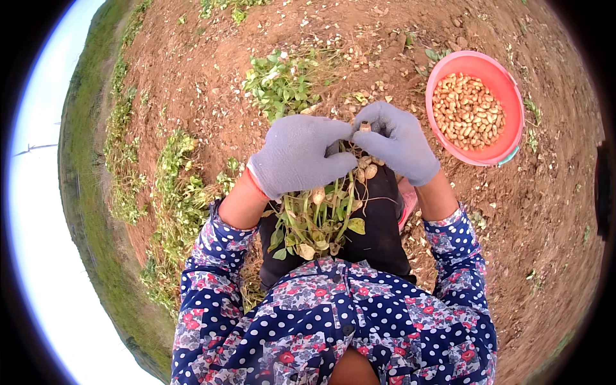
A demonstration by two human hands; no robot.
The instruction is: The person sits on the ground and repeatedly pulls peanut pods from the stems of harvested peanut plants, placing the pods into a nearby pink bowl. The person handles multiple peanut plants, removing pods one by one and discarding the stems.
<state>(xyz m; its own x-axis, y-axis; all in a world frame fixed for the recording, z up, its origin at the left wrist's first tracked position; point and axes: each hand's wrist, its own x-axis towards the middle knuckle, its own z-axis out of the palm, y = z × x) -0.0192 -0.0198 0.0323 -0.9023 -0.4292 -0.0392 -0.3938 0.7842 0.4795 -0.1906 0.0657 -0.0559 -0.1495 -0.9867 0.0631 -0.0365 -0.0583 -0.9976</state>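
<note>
My left hand (301, 157), in a grey glove, is closed around the stems of an uprooted peanut plant (321, 218). The plant's leaves and stalks hang toward me over my lap, with a few pale pods among them. My right hand (401, 144), gloved the same way, is bent at the plant's root end, thumb and fingers pinching a peanut pod (365, 126). More pods (367, 170) cluster on the roots just below these fingers. Whether the pinched pod is still joined to the roots is hard to make out.
To the right on the brown soil stands a pink bucket (510, 106) partly filled with peanuts (468, 110). Pulled plants (279, 83) lie ahead of me, and a row of leafy plants (173, 173) runs along the left. Dark trousers (378, 224) cover my legs beneath the plant.
</note>
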